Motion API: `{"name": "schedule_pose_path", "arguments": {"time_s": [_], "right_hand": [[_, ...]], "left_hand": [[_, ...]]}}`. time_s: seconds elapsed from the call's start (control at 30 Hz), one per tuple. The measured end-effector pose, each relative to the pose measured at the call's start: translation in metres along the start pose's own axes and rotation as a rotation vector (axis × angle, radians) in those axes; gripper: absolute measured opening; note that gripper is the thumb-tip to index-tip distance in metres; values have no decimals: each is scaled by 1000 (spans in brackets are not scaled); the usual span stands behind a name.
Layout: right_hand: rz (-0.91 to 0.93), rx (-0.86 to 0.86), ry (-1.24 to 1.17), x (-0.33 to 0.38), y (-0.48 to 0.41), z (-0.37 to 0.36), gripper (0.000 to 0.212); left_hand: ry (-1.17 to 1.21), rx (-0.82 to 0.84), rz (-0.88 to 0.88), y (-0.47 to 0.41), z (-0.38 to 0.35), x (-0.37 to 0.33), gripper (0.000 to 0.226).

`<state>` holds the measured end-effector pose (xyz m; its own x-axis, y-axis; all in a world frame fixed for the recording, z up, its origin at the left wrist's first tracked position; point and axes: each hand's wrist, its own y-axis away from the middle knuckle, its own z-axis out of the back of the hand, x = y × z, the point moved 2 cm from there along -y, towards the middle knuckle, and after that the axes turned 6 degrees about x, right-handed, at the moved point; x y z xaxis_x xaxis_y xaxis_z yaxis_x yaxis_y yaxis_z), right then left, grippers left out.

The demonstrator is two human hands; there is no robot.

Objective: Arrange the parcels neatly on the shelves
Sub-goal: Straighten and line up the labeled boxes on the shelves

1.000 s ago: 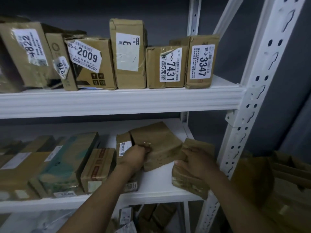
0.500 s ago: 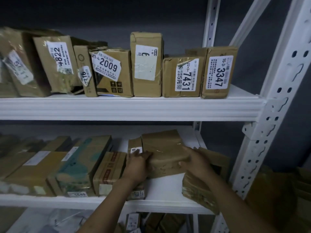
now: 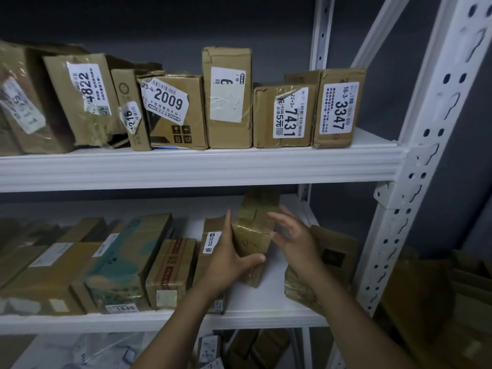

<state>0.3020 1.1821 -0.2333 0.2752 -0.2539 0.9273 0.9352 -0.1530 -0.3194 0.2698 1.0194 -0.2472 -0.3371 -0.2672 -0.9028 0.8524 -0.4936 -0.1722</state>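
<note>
Left hand (image 3: 229, 259) grips the taped parcel (image 3: 253, 230), fingers flat up its left face and thumb hooked across the lower front. It stands upright on the lower shelf (image 3: 159, 322), just beside a labelled parcel (image 3: 210, 242). Right hand (image 3: 295, 238) is spread loosely at its right side; whether it touches, I cannot tell. Another parcel (image 3: 334, 251) sits behind that wrist.
</note>
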Motion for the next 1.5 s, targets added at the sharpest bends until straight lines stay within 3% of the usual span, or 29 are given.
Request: {"name": "schedule_pose_path", "arguments": {"time_s": [0.07,0.17,0.33,0.47,0.8,0.9,1.0,1.1,1.17,1.33,1.5], "right_hand": [[-74,-34,-65,1,0,-2,44],[-185,71,-236,6,4,-11,34],[-238,148,-41,3,15,-4,31],[-231,107,-4,8,23,3,36],[-228,69,-108,24,56,-12,81],[-295,19,-297,31,72,-21,91],[-342,10,-551,43,97,-28,83],[-308,63,-520,56,128,-37,76],[-310,69,-473,59,150,-46,74],[-375,144,-341,69,205,-63,61],[-430,154,-286,88,256,-66,73]], "left_hand": [[47,-63,-9,0,-5,-2,125],[-42,-134,-34,-3,-15,-2,132],[-110,-377,-58,3,-13,-2,92],[-4,-523,-143,19,-8,-15,82],[489,-762,-122,102,26,-29,74],[606,-730,-112,124,46,-19,77],[697,-625,-91,142,66,-8,72],[717,-546,5,165,79,-2,60],[599,-555,90,180,87,2,47],[271,-463,115,214,100,-8,60],[98,-369,114,236,98,-18,61]]}}
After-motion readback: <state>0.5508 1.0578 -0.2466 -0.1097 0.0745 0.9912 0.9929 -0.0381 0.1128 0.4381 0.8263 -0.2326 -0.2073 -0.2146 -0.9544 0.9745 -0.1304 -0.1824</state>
